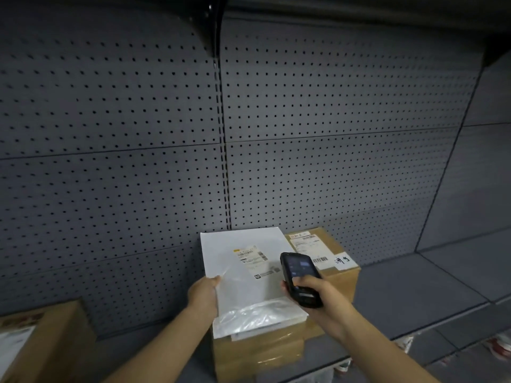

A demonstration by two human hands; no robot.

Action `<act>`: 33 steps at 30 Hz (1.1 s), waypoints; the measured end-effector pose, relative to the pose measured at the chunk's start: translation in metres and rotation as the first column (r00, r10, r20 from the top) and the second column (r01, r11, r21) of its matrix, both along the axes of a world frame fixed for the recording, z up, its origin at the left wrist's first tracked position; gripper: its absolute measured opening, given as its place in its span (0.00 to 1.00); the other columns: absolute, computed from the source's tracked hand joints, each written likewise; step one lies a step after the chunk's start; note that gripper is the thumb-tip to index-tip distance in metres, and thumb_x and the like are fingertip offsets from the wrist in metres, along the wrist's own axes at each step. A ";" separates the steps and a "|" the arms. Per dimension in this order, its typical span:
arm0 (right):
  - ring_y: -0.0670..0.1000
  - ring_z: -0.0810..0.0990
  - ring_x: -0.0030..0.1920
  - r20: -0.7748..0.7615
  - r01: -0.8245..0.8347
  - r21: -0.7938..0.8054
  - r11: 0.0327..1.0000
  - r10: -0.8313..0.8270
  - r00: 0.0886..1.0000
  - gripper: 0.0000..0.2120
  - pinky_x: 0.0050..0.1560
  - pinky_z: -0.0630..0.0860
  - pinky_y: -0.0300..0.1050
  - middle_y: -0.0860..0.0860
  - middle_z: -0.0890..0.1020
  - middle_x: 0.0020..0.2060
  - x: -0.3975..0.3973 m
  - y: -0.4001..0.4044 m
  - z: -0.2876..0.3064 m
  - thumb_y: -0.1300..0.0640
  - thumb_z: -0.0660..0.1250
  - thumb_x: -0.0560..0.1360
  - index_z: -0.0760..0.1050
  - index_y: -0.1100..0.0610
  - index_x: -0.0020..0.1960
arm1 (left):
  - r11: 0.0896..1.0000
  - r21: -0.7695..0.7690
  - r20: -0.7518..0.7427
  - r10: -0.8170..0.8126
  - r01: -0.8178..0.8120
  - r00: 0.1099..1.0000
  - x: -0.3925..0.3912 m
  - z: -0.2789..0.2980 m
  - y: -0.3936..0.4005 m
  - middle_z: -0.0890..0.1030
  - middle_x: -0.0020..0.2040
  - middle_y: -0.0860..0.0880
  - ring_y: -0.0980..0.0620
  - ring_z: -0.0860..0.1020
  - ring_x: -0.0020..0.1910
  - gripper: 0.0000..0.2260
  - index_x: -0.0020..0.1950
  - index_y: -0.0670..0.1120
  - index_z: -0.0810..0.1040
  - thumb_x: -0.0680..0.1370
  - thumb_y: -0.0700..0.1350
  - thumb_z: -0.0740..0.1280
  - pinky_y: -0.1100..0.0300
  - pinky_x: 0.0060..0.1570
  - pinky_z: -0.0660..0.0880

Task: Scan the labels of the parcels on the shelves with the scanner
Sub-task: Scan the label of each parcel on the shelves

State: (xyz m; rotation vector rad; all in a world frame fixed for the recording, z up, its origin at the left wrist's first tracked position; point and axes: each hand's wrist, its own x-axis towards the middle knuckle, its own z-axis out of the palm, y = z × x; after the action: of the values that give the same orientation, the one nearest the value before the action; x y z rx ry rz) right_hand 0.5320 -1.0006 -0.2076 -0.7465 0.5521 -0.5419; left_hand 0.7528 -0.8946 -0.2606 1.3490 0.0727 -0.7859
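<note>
A flat white plastic-wrapped parcel point(243, 275) lies tilted on top of a brown cardboard box point(257, 352) on the grey shelf. Its white label point(253, 257) faces up. My left hand point(206, 293) grips the parcel's left edge. My right hand point(318, 294) holds a black handheld scanner point(300, 275) with a lit screen, its head hovering just right of the label. Behind it stands a second brown cardboard box point(331, 261) with its own white label point(307, 246) and barcode.
A third cardboard box point(47, 338) sits at the lower left. The grey shelf board point(414, 294) runs to the right. A grey pegboard wall point(138, 134) backs the shelf, with a black bracket point(213, 26) overhead. A lower shelf level shows at bottom right.
</note>
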 end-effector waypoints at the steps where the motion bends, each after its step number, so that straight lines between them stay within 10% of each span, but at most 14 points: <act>1: 0.62 0.82 0.51 0.005 -0.006 0.008 1.000 0.006 1.000 0.30 0.58 0.79 0.54 0.65 0.83 0.54 0.004 -0.002 -0.002 0.71 0.70 0.64 0.73 0.64 0.66 | 0.999 0.017 0.013 0.029 -0.029 1.000 0.002 0.001 -0.001 0.80 0.45 0.38 0.40 0.79 0.41 0.04 0.49 0.37 0.79 0.78 0.35 0.65 0.45 0.45 0.78; 11: 0.62 0.81 0.55 0.026 -0.058 0.037 0.998 0.057 0.998 0.28 0.53 0.82 0.51 0.65 0.82 0.57 0.024 -0.005 -0.006 0.72 0.69 0.64 0.73 0.66 0.65 | 0.997 0.008 0.000 0.072 -0.072 0.997 0.016 -0.005 0.008 0.79 0.46 0.35 0.42 0.77 0.39 0.05 0.43 0.37 0.78 0.76 0.32 0.63 0.49 0.43 0.77; 15: 0.63 0.79 0.58 0.074 -0.123 0.044 0.991 0.120 0.990 0.26 0.51 0.83 0.50 0.67 0.78 0.62 0.044 0.009 -0.002 0.74 0.65 0.70 0.72 0.65 0.67 | 0.991 -0.082 0.038 0.113 -0.109 0.993 0.025 0.005 0.032 0.76 0.55 0.39 0.46 0.76 0.52 0.19 0.69 0.37 0.69 0.78 0.30 0.62 0.54 0.64 0.71; 19: 0.64 0.79 0.56 0.124 -0.200 0.032 0.979 0.195 0.973 0.28 0.52 0.82 0.53 0.65 0.78 0.62 0.071 0.038 0.002 0.75 0.66 0.69 0.71 0.62 0.68 | 0.984 -0.067 0.056 0.169 -0.165 0.984 0.048 0.013 0.073 0.75 0.58 0.39 0.47 0.72 0.57 0.20 0.71 0.33 0.66 0.79 0.29 0.61 0.55 0.71 0.66; 22: 0.67 0.78 0.61 0.153 -0.284 0.019 0.959 0.277 0.949 0.29 0.49 0.83 0.52 0.67 0.76 0.63 0.095 0.072 0.009 0.75 0.66 0.67 0.72 0.62 0.67 | 0.983 -0.017 0.104 0.185 -0.184 0.977 0.070 0.014 0.115 0.76 0.49 0.43 0.47 0.72 0.57 0.19 0.70 0.32 0.67 0.79 0.28 0.59 0.56 0.69 0.67; 27: 0.68 0.81 0.57 0.138 -0.394 0.037 0.918 0.386 0.912 0.27 0.48 0.83 0.53 0.66 0.81 0.58 0.152 0.142 0.003 0.76 0.66 0.67 0.74 0.62 0.64 | 0.967 0.079 0.208 0.220 -0.240 0.953 0.115 0.009 0.200 0.74 0.64 0.35 0.44 0.75 0.58 0.15 0.65 0.33 0.72 0.79 0.28 0.60 0.53 0.68 0.69; 33: 0.67 0.81 0.56 -0.007 -0.395 0.169 0.903 0.402 0.916 0.31 0.47 0.84 0.53 0.66 0.78 0.60 0.232 0.248 -0.036 0.73 0.70 0.63 0.73 0.58 0.65 | 0.926 0.305 0.396 0.088 -0.222 0.914 0.171 -0.001 0.328 0.78 0.53 0.41 0.52 0.75 0.43 0.15 0.64 0.35 0.74 0.77 0.31 0.61 0.65 0.40 0.71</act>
State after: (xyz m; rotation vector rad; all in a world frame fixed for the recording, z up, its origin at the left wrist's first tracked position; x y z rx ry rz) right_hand 0.7638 -0.7528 -0.2437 -0.6896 0.4591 -0.0975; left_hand 0.9242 -0.5669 -0.2612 1.7860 0.0152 -0.3735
